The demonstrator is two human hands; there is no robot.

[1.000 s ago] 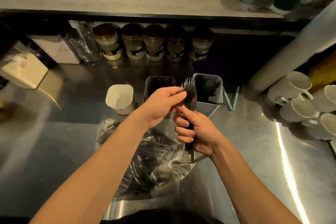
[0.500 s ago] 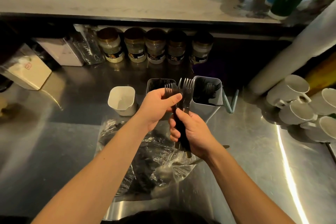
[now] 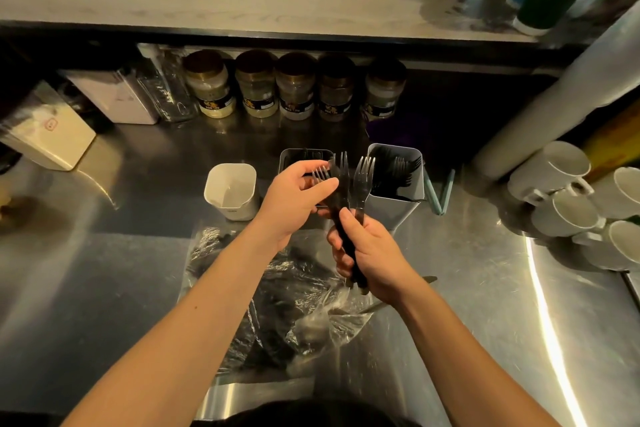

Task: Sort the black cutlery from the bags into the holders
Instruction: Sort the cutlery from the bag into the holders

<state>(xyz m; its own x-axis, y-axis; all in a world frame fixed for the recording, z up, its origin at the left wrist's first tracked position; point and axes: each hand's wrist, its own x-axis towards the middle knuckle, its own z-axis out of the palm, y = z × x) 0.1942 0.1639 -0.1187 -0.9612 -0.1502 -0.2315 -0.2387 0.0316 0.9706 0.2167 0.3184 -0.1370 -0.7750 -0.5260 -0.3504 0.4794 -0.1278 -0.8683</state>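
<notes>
My right hand (image 3: 372,255) grips a bunch of black plastic forks (image 3: 348,185) by the handles, tines up and fanned apart. My left hand (image 3: 294,199) reaches in from the left and pinches the leftmost forks near the tines. Behind the hands stand three holders: a white one (image 3: 231,191) with nothing visible in it, a grey middle one (image 3: 304,155) mostly hidden by my left hand, and a grey right one (image 3: 394,184) with black forks inside. A clear plastic bag (image 3: 277,305) with black cutlery lies on the steel counter under my forearms.
Several jars (image 3: 294,87) line the back under a shelf. White mugs (image 3: 568,198) cluster at the right beside a stack of white cups (image 3: 561,94). White boxes (image 3: 48,135) sit at the left. Two pale green straws (image 3: 438,191) lie right of the holders.
The bunch of forks has spread from a tight bundle into a fan. My left hand has shifted to the leftmost forks. Both hands have stayed in front of the holders.
</notes>
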